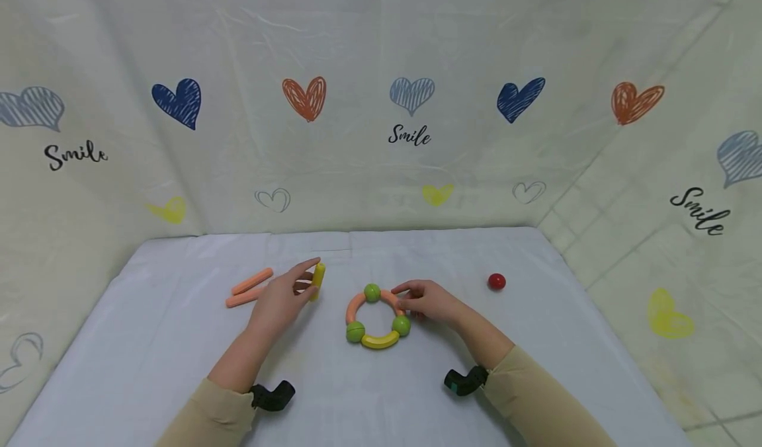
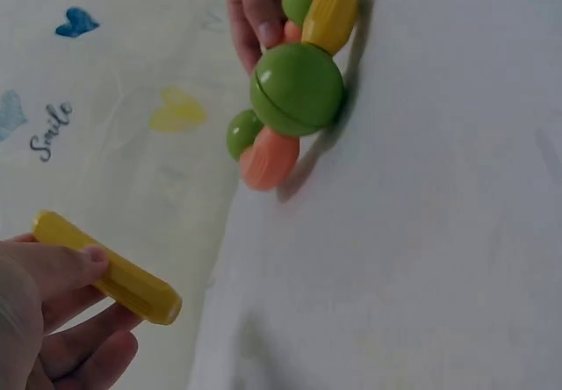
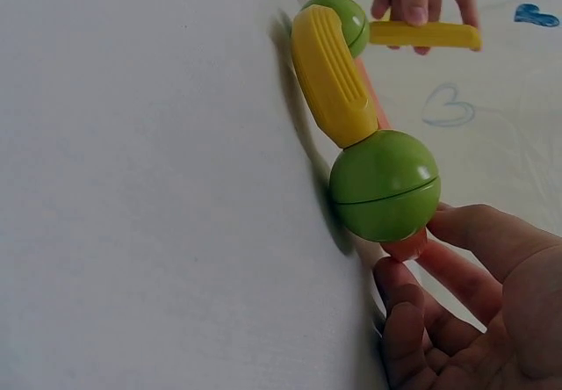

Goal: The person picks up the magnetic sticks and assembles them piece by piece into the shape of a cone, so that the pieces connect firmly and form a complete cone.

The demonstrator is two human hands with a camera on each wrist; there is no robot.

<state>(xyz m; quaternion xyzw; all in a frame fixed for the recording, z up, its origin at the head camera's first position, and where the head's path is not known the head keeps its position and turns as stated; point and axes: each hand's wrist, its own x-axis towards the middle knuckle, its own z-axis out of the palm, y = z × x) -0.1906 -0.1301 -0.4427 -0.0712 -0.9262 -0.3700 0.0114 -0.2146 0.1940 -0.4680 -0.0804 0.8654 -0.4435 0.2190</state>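
A yellow plastic rod (image 1: 318, 278) is pinched between the thumb and fingers of my left hand (image 1: 282, 301), raised above the table. A ring of toy pieces (image 1: 381, 342) lies right of it, made of green balls (image 1: 355, 331) joined by curved orange pieces and one curved yellow piece (image 3: 329, 78). My right hand (image 1: 433, 301) holds the ring's right side, thumb and fingers about the curved orange piece (image 3: 406, 245). In the left wrist view, the yellow rod (image 2: 110, 271) stands apart from the ring.
Two straight orange rods (image 1: 253, 281) lie beyond and left of my left hand, partly hidden by it. A red ball (image 1: 497, 282) sits at the right of the white-covered table (image 1: 369, 407). A sheet printed with hearts (image 1: 357, 169) hangs behind the table.
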